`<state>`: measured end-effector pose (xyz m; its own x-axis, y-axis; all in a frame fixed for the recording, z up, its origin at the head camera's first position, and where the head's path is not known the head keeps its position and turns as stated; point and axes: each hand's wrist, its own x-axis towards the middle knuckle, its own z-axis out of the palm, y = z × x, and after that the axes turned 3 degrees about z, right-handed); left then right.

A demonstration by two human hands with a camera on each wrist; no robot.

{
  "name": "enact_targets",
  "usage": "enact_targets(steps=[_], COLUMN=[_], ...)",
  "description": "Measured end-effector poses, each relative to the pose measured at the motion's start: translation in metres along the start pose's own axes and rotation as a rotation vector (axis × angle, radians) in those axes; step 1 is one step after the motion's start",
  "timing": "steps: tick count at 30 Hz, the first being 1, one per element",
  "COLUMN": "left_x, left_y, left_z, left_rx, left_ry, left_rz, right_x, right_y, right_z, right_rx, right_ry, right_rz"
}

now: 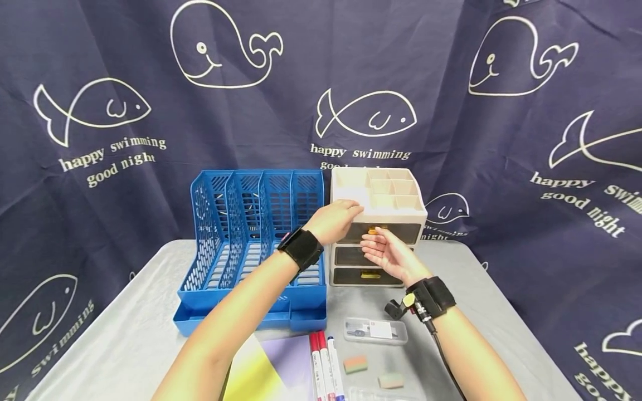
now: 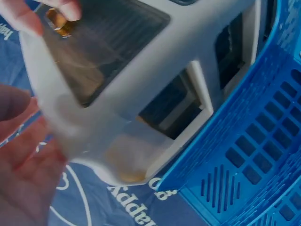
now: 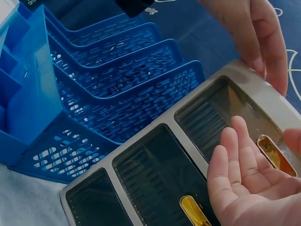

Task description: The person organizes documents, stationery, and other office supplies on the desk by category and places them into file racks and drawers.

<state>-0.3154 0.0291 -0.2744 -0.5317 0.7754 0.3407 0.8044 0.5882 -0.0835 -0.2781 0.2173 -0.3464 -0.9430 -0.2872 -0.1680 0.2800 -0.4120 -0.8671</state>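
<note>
A cream desktop drawer unit (image 1: 396,214) with dark see-through drawer fronts stands at the back of the table. In the head view my left hand (image 1: 334,221) rests at the front left of its top, fingers loosely extended over the edge. My right hand (image 1: 393,257) is before the top drawer (image 1: 409,234), palm turned up and fingers relaxed. Its thumb is beside the gold handle (image 3: 275,153); whether it touches the handle I cannot tell. The right wrist view shows the fingers in front of the dark drawer panel, holding nothing.
A blue file rack (image 1: 251,298) stands directly left of the drawer unit. Nearer on the table lie a clear case (image 1: 376,331), two erasers (image 1: 355,365), three markers (image 1: 325,362), and yellow and purple sheets (image 1: 293,356). A dark printed curtain (image 1: 301,111) hangs behind.
</note>
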Motion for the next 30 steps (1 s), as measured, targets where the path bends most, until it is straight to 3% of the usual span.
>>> enact_targets(steps=[9,18,30], left_x=[-0.001,0.003,0.011], left_y=[-0.003,-0.003,-0.003], left_z=[0.008,0.007,0.007], left_rx=[-0.017,-0.039,-0.016], left_ry=[0.141,0.145,0.131], left_rz=[-0.046,-0.075,-0.113], right_x=[0.004,0.007,0.001], right_y=[0.006,0.009,0.011], right_z=[0.005,0.007,0.009], right_rx=[0.027,0.026,-0.01], right_ry=[0.084,0.159,0.186], right_rz=[-0.033,-0.064,-0.109])
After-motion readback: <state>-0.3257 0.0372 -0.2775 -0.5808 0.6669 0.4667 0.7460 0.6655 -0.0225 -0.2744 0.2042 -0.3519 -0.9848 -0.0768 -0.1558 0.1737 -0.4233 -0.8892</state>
